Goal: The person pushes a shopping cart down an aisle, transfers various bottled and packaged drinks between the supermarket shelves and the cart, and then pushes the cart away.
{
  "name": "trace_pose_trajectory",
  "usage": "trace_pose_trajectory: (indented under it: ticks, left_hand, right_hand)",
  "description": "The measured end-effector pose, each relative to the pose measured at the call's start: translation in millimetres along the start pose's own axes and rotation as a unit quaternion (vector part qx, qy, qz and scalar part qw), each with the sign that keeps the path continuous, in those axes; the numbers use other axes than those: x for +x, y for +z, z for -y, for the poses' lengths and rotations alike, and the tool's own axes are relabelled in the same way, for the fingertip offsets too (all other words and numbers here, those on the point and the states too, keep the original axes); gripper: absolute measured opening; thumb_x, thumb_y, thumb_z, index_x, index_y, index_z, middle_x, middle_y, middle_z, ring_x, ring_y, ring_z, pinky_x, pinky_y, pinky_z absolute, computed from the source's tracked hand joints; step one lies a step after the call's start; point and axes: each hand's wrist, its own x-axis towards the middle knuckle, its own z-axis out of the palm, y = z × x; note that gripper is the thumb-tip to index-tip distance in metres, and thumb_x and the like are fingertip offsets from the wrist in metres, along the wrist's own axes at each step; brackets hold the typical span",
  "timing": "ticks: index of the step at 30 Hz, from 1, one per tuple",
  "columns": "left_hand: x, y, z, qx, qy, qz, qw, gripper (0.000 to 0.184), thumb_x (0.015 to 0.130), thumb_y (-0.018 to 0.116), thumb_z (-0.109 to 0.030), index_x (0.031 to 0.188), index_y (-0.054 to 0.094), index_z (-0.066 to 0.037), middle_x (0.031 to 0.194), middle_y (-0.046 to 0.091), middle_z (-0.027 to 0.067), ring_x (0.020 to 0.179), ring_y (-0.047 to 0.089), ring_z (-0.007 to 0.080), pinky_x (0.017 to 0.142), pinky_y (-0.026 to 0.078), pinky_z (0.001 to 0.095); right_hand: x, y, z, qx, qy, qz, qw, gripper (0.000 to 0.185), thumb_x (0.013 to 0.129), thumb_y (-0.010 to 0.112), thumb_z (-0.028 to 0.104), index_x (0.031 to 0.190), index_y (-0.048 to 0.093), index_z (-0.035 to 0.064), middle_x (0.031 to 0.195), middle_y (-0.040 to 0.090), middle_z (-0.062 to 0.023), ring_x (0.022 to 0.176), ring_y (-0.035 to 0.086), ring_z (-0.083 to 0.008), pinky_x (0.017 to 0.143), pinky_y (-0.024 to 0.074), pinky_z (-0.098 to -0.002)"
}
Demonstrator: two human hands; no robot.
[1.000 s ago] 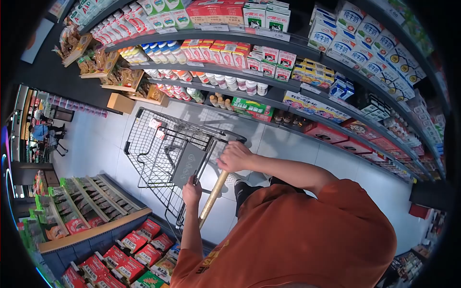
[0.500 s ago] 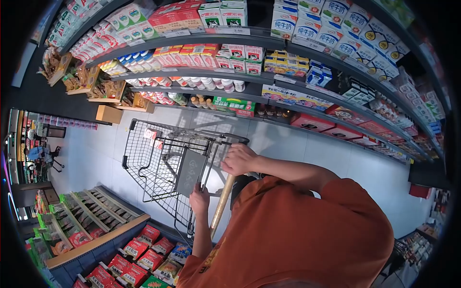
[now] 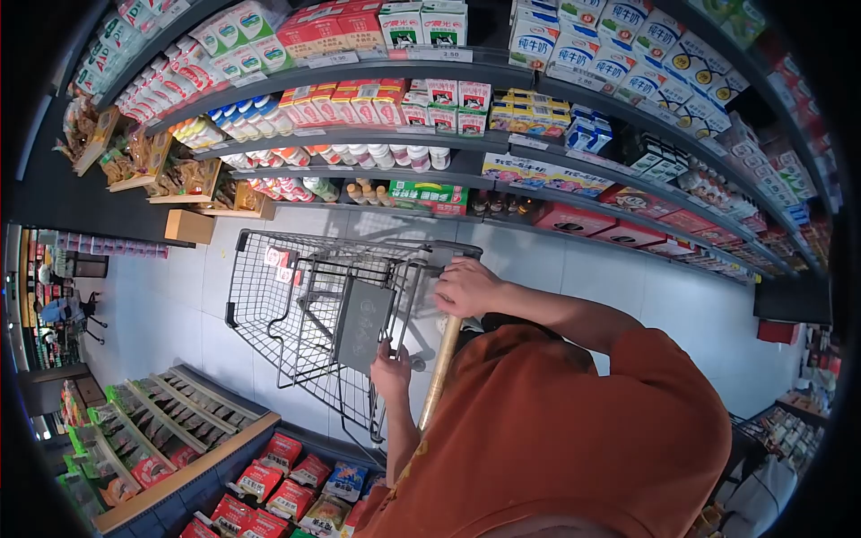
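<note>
A black wire shopping cart [image 3: 296, 314] with a grey panel [image 3: 363, 325] is in front of me. My right hand [image 3: 468, 287] is closed round the upper end of its gold-coloured handle [image 3: 439, 372]. Lower down, my left hand [image 3: 389, 372] grips the dark frame beside the panel, its fingers partly hidden. Small red-and-white packs [image 3: 280, 260] lie in the basket near the far end. An orange-brown top covers my torso.
Shelves of milk cartons [image 3: 574, 45] and bottles run along the top. At lower left stands a wood-edged display [image 3: 188, 466] with packaged goods, beside red snack bags [image 3: 260, 480]. A wooden block [image 3: 188, 227] juts out near the cart's front. Pale floor tiles [image 3: 619, 278] extend to the right.
Both hands and the cart's handle end have shifted right in view, and the cart has turned slightly. The shelves appear a little further left. Both hands keep their hold.
</note>
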Motion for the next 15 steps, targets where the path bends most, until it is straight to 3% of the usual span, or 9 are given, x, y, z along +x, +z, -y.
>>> trace_pose_trajectory:
  ticks: [7, 10, 13, 15]
  left_hand:
    - [0.0, 0.8, -12.3, -0.009, -0.035, 0.015, 0.999, 0.041, 0.082, 0.073, -0.027, 0.119, 0.069, -0.010, 0.085, 0.073, 0.0131, 0.080, 0.072, 0.0339, 0.076, 0.056, 0.0437]
    - [-3.6, 8.6, -10.6, -0.009, -0.020, 0.007, 1.000, 0.042, 0.082, 0.074, -0.028, 0.119, 0.069, -0.009, 0.083, 0.072, 0.0141, 0.077, 0.071, 0.0335, 0.074, 0.056, 0.0435]
    - [-12.0, 16.5, -22.1, -0.015, -0.011, 0.000, 1.000, 0.041, 0.082, 0.074, -0.028, 0.117, 0.069, -0.008, 0.082, 0.071, 0.0143, 0.075, 0.071, 0.0333, 0.072, 0.056, 0.0432]
    - [-15.2, 21.9, -31.1, -0.004, 0.005, -0.011, 1.000, 0.041, 0.081, 0.075, -0.027, 0.116, 0.069, -0.007, 0.081, 0.071, 0.0143, 0.075, 0.071, 0.0332, 0.071, 0.056, 0.0431]
  right_hand:
    - [3.6, -8.7, -5.0, -0.026, 0.038, 0.063, 0.997, 0.024, 0.085, 0.062, 0.027, 0.071, 0.065, 0.0077, 0.070, 0.064, -0.0111, 0.077, 0.064, -0.0308, 0.084, 0.0485, -0.0430]
    - [8.6, -32.1, -11.9, 0.064, 0.006, 0.045, 0.997, 0.015, 0.085, 0.063, 0.020, 0.081, 0.065, 0.0058, 0.081, 0.063, -0.0123, 0.082, 0.063, -0.0326, 0.085, 0.0496, -0.0450]
    - [21.9, -85.1, -59.8, 0.067, -0.059, -0.139, 0.986, 0.011, 0.085, 0.063, 0.013, 0.091, 0.064, 0.0038, 0.095, 0.061, -0.0138, 0.092, 0.062, -0.0341, 0.086, 0.0502, -0.0465]
    - [24.5, -117.1, -123.2, -0.024, 0.097, -0.198, 0.975, 0.017, 0.084, 0.067, 0.006, 0.100, 0.063, 0.0033, 0.100, 0.061, -0.0149, 0.098, 0.061, -0.0361, 0.087, 0.0508, -0.0439]
